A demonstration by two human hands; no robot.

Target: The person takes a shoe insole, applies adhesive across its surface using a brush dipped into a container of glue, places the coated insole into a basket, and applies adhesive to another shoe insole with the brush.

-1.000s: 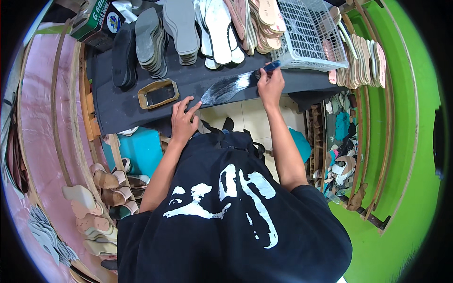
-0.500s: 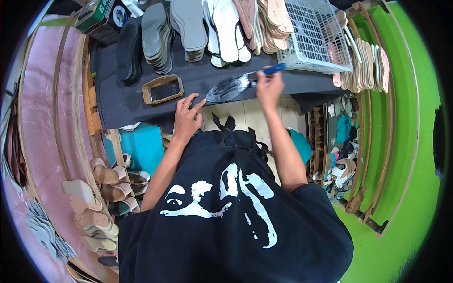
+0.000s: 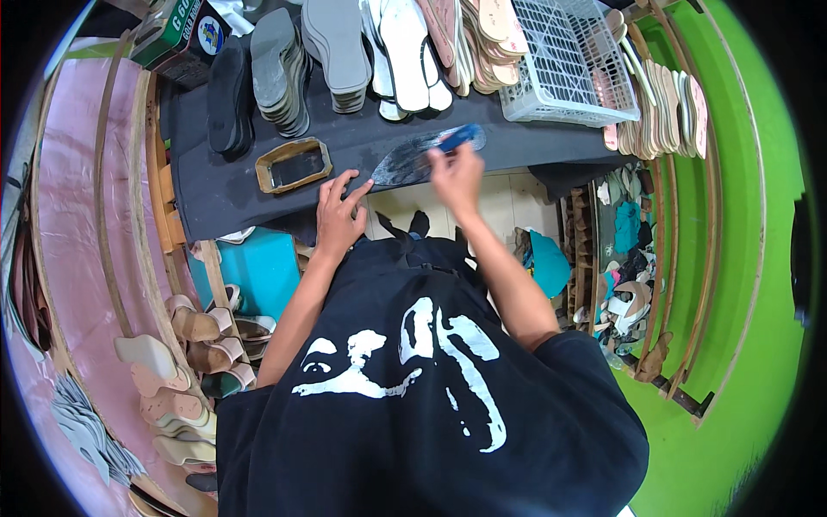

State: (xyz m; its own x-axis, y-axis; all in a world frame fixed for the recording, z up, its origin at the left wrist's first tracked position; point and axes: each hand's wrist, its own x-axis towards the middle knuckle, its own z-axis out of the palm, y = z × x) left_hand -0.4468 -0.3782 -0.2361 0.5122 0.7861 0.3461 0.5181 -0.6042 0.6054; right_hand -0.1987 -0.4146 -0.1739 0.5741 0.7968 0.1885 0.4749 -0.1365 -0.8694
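A dark shoe sole [image 3: 398,164] lies flat near the table's front edge, its surface wet and streaky. My left hand [image 3: 341,212] has its fingers spread, one fingertip at the sole's pointed left end, and holds nothing. Over the middle of the sole, my right hand [image 3: 457,179] is closed round a blue-handled brush [image 3: 463,135]. The brush's bristles are hidden by the hand and blurred. Just left of the sole stands a shallow, angular brown-rimmed tray [image 3: 269,177] with a dark inside.
Behind the sole stand stacks of black soles [image 3: 230,103], grey soles [image 3: 336,52], white soles [image 3: 405,56] and pinkish-beige soles [image 3: 495,39]. A white plastic crate [image 3: 568,112] is at the back right, a green tin [image 3: 181,43] at the back left. Shoe racks flank me.
My right hand has moved left along the sole with the brush, from its right end to its middle. The left hand keeps its place at the pointed end.
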